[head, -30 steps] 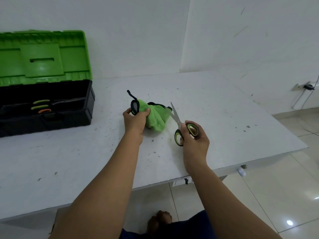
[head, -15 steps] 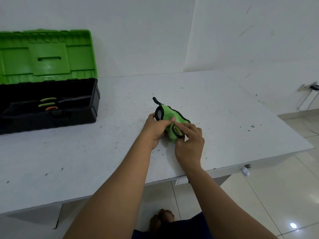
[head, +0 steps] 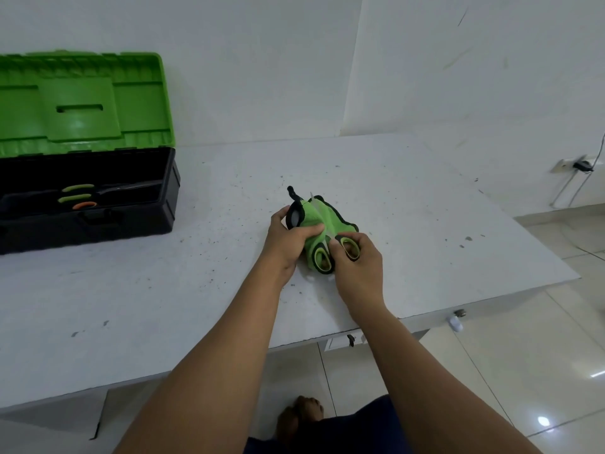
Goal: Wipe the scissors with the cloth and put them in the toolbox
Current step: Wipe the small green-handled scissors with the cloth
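My left hand (head: 288, 240) grips a green cloth with black trim (head: 316, 214), folded around the blades of the scissors. The scissors (head: 322, 258) have black and yellow-green ring handles, and my right hand (head: 358, 263) holds them by those handles with fingers through a ring. The blades are mostly hidden inside the cloth; a pale tip shows at the cloth's top. The toolbox (head: 163, 191) stands open at the far left of the white table, black base, green lid raised.
Inside the toolbox lie other tools with green and orange handles (head: 77, 196). The table's front edge (head: 425, 316) runs just behind my right wrist. A wall socket with a cable (head: 581, 165) is at the right. Tiled floor lies below.
The scissors' blades went from bare beside the cloth into the cloth's fold. My right hand came in against the left, and the blade tip now pokes out at the cloth's top.
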{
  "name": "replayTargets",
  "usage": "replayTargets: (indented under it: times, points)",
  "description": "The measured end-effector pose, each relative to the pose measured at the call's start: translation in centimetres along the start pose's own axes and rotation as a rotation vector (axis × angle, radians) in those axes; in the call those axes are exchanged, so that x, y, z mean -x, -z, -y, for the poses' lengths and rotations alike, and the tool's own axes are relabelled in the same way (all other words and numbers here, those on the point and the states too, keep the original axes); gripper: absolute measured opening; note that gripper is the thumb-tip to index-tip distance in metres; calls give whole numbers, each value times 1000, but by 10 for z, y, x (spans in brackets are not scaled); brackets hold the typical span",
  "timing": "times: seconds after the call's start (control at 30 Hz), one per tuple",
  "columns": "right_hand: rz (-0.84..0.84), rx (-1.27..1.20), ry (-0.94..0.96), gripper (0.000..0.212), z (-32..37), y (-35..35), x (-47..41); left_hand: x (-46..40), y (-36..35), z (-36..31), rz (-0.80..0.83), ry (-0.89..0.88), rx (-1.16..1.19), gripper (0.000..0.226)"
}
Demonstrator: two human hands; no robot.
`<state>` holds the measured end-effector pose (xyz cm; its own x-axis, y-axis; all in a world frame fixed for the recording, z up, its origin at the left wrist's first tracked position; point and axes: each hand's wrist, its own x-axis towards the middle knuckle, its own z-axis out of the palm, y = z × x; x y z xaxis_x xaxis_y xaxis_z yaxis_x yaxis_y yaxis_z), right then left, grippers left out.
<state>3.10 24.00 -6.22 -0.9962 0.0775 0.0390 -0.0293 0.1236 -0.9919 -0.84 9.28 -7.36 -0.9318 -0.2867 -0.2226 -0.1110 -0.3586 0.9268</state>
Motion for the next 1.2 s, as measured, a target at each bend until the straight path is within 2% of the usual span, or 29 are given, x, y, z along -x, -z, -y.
replayTargets:
  times: [0.07, 0.2, 0.3, 0.47, 0.63, 0.8, 0.93, 1.0, 1.07, 1.13, 1.2]
  points:
    - [-6, 16, 7, 10, -3, 2, -2, 2, -3, 1, 17, -16, -13, 105]
    - [39, -216, -27, 10, 0, 3, 0, 0, -4, 2, -30, -66, 10, 100]
    - [35, -245, -16, 10, 1, 2, 1, -4, 2, 5, -44, -79, 30, 96]
    - [56, -180, 19, 7, -2, 1, 0, -2, 5, 1, 84, -64, -116, 92]
    - [74, -188, 3, 9, -7, 2, -6, -1, 5, -4, 54, -49, -162, 95]
    - [52, -192, 8, 8, -10, 2, -7, 0, 8, -11, 164, -1, -227, 124]
    - [10, -240, -22, 5, -10, 4, -9, 2, 12, -18, 270, 69, -173, 107]
    - [33, -261, -35, 7, -9, 5, -10, 3, 9, -19, 233, 41, -221, 99]
    - [74, -261, -35, 8, -9, 4, -9, 6, 1, -16, 132, 2, -259, 103]
    - [92, -264, -42, 8, -8, 4, -9, 10, -7, -13, 14, 4, -222, 109]
    - [96, -294, -59, 8, -8, 6, -10, 11, -14, -9, -68, 16, -164, 101]
